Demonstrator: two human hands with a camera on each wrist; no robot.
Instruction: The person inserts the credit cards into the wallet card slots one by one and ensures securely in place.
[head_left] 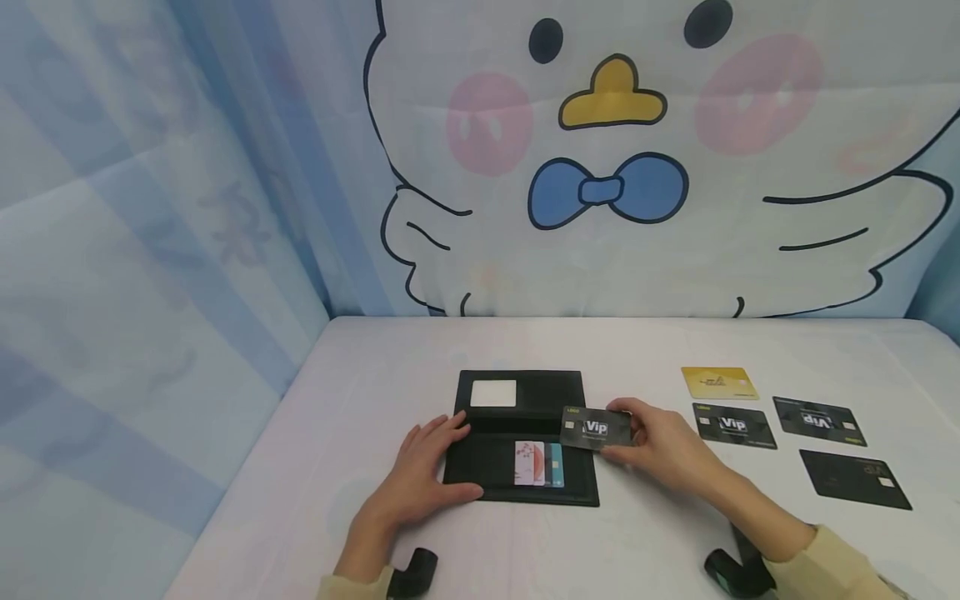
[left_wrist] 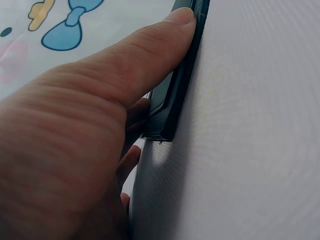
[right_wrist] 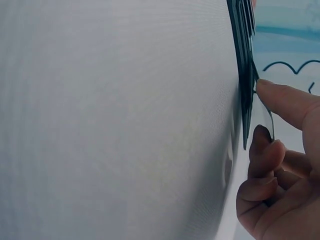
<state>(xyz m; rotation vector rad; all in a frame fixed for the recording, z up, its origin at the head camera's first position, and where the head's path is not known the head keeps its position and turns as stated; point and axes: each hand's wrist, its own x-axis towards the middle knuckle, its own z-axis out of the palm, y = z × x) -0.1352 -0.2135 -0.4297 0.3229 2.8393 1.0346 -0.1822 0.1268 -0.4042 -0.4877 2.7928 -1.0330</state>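
A black wallet (head_left: 525, 492) lies unfolded on the table. My left hand (head_left: 426, 468) rests on its left side, fingers and thumb spread. In the left wrist view the thumb (left_wrist: 145, 55) presses along the wallet's edge (left_wrist: 172, 110). Over the wallet's right side, near the fold, is a black Vip card (head_left: 585, 427). My right hand (head_left: 667, 442) pinches that card by its right end; the right wrist view shows it edge-on and bent (right_wrist: 270, 120) between thumb and fingers. Several colored cards (head_left: 531, 463) sit in the wallet's lower half, and a white patch (head_left: 493, 393) shows in the upper half.
Right of the wallet lie a gold card (head_left: 720, 382), a black Vip card (head_left: 735, 426), another Vip card (head_left: 819, 421) turned upside down, and a plain black card (head_left: 855, 479). A curtain with a cartoon bird (head_left: 600, 275) hangs behind the white table (head_left: 600, 342).
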